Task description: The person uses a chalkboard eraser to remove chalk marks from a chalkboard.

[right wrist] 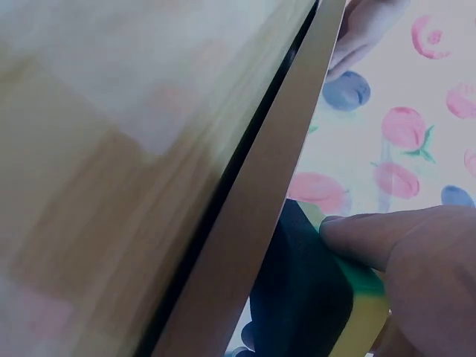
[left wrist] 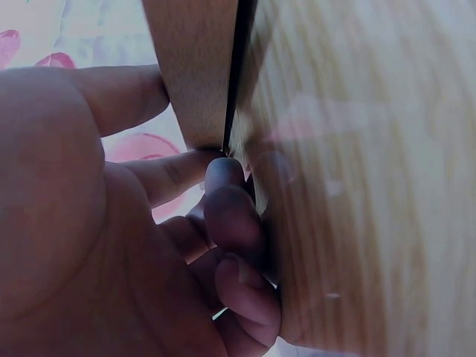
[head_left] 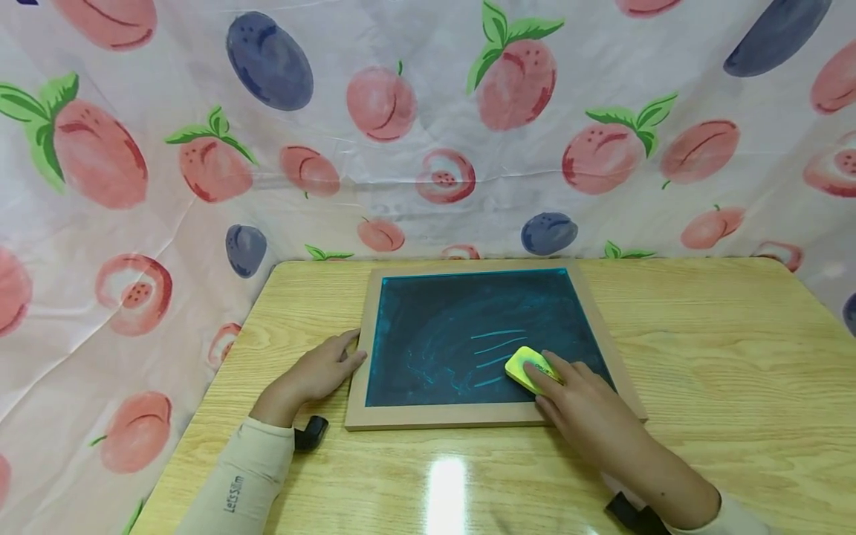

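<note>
A framed chalkboard (head_left: 428,319) lies on the table, with several blue chalk strokes and smudges on its dark surface. My right hand (head_left: 588,405) grips a yellow chalkboard eraser (head_left: 524,366) over the lower right of the board, at the right ends of the strokes. Its dark felt side (right wrist: 297,290) faces the board in the right wrist view, with the thumb along the yellow edge. At the board's left side, my left hand (head_left: 324,369) touches the wooden frame (left wrist: 197,67) with its fingertips; the other fingers rest loosely bent on the table.
The light wood table (head_left: 722,357) extends on both sides of the board and in front of it. Behind hangs a fruit-print cloth (head_left: 414,44), reaching down to the table's back edge. Black wrist straps (head_left: 310,433) sit at both wrists.
</note>
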Demonstrator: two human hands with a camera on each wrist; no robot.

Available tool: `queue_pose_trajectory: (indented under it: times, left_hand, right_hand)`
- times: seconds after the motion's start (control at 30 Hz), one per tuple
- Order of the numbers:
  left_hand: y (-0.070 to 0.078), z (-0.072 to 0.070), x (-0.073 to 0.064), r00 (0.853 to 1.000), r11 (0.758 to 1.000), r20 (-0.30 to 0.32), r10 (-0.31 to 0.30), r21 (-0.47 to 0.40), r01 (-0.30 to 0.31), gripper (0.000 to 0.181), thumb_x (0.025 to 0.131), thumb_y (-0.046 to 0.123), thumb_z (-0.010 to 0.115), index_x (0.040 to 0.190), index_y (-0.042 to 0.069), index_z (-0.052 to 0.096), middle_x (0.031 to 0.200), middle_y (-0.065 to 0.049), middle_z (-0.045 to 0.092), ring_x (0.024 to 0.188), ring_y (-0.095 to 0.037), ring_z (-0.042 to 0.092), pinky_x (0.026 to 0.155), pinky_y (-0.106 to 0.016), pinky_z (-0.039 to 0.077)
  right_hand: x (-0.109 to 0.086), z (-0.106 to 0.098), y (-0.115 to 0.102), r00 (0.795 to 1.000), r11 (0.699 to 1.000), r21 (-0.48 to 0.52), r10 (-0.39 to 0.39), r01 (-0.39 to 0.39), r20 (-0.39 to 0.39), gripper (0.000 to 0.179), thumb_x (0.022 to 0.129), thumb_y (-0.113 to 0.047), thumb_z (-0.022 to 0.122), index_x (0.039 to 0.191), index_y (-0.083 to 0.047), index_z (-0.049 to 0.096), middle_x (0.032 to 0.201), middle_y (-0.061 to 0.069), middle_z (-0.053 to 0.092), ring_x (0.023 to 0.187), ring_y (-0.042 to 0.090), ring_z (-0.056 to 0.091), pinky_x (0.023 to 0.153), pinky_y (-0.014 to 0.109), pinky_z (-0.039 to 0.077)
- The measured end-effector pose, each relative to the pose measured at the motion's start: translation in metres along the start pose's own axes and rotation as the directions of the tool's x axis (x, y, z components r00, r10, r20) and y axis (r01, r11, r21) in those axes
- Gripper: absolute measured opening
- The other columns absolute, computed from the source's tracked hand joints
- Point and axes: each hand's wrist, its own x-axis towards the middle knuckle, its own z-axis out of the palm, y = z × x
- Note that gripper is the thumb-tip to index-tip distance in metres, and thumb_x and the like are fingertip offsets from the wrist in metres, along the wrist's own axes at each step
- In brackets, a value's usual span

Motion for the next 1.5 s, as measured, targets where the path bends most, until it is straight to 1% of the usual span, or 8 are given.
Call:
queue_pose_trajectory:
  times: [0.23, 0.37, 0.57, 0.87, 1.0, 1.1, 1.27, 1.5]
  left_hand:
    - [0.002, -0.001, 0.000, 1.000, 1.000, 0.000, 0.001, 0.013, -0.001, 0.060, 0.097, 0.043, 0.041, 0.146, 0.011, 0.027, 0.083, -0.003, 0.054, 0.073, -0.012, 0.052, 0.070, -0.031, 0.042]
    - [0.003, -0.002, -0.001, 1.000, 1.000, 0.001, -0.002, 0.007, 0.002, 0.061, 0.097, 0.042, 0.042, 0.146, 0.010, 0.027, 0.084, -0.003, 0.054, 0.072, -0.013, 0.052, 0.068, -0.031, 0.042]
    - [0.003, -0.001, -0.001, 1.000, 1.000, -0.001, -0.003, -0.004, 0.003, 0.061, 0.097, 0.042, 0.041, 0.146, 0.011, 0.026, 0.087, -0.003, 0.054, 0.078, -0.013, 0.053, 0.075, -0.035, 0.043]
    - [-0.001, 0.001, 0.001, 1.000, 1.000, -0.006, 0.008, 0.027, -0.008, 0.060, 0.097, 0.043, 0.041, 0.146, 0.010, 0.026, 0.082, -0.002, 0.053, 0.075, -0.012, 0.053, 0.075, -0.036, 0.043]
    - [0.000, 0.001, 0.001, 1.000, 1.000, -0.009, 0.011, 0.028, -0.011, 0.061, 0.097, 0.044, 0.040, 0.146, 0.010, 0.027, 0.087, -0.002, 0.055, 0.087, -0.016, 0.055, 0.083, -0.041, 0.043]
    - [0.000, 0.002, 0.001, 1.000, 1.000, -0.013, 0.015, 0.026, -0.014, 0.061, 0.097, 0.044, 0.040, 0.146, 0.011, 0.027, 0.090, -0.002, 0.055, 0.093, -0.017, 0.056, 0.087, -0.043, 0.043]
    - [-0.001, 0.003, 0.002, 1.000, 1.000, -0.013, 0.015, 0.027, -0.015, 0.061, 0.097, 0.045, 0.040, 0.146, 0.012, 0.026, 0.086, -0.002, 0.055, 0.085, -0.014, 0.055, 0.083, -0.041, 0.044]
    - [-0.001, 0.003, 0.001, 1.000, 0.999, -0.012, 0.001, 0.039, -0.001, 0.061, 0.097, 0.044, 0.040, 0.146, 0.012, 0.026, 0.084, -0.002, 0.054, 0.076, -0.013, 0.053, 0.075, -0.037, 0.043]
  right_hand:
    - [0.005, 0.001, -0.014, 0.997, 0.997, -0.015, -0.074, 0.074, -0.016, 0.043, 0.086, -0.028, 0.064, 0.128, -0.022, 0.055, 0.130, 0.015, 0.051, 0.097, 0.030, 0.057, 0.078, 0.045, 0.049]
    - [0.008, 0.002, -0.022, 0.993, 0.994, -0.023, -0.111, 0.111, -0.030, 0.043, 0.085, -0.028, 0.066, 0.127, -0.022, 0.055, 0.129, 0.014, 0.052, 0.095, 0.028, 0.056, 0.074, 0.043, 0.049]
    - [0.012, 0.004, -0.032, 0.990, 0.990, -0.032, -0.139, 0.139, -0.004, 0.045, 0.086, -0.029, 0.065, 0.129, -0.025, 0.054, 0.130, 0.012, 0.051, 0.094, 0.024, 0.053, 0.071, 0.037, 0.048]
    - [0.014, 0.003, -0.039, 0.992, 0.992, -0.010, -0.122, 0.122, 0.018, 0.044, 0.087, -0.028, 0.063, 0.130, -0.024, 0.053, 0.132, 0.011, 0.049, 0.099, 0.025, 0.055, 0.077, 0.039, 0.048]
    - [0.014, 0.001, -0.037, 0.996, 0.997, 0.004, -0.080, 0.080, 0.049, 0.045, 0.086, -0.026, 0.065, 0.130, -0.026, 0.054, 0.132, 0.011, 0.049, 0.102, 0.025, 0.054, 0.079, 0.041, 0.049]
    - [0.012, 0.001, -0.033, 0.997, 0.998, 0.011, -0.060, 0.059, 0.050, 0.045, 0.085, -0.024, 0.067, 0.128, -0.026, 0.055, 0.131, 0.012, 0.050, 0.104, 0.028, 0.055, 0.079, 0.044, 0.049]
    - [0.009, -0.002, -0.022, 0.998, 0.998, 0.032, -0.055, 0.054, 0.028, 0.045, 0.082, -0.022, 0.070, 0.125, -0.023, 0.059, 0.127, 0.016, 0.053, 0.102, 0.035, 0.058, 0.080, 0.048, 0.050]
    - [0.009, -0.007, -0.004, 0.998, 0.999, 0.049, -0.005, 0.002, 0.066, 0.048, 0.079, -0.023, 0.073, 0.125, -0.021, 0.059, 0.128, 0.017, 0.053, 0.105, 0.040, 0.057, 0.083, 0.052, 0.048]
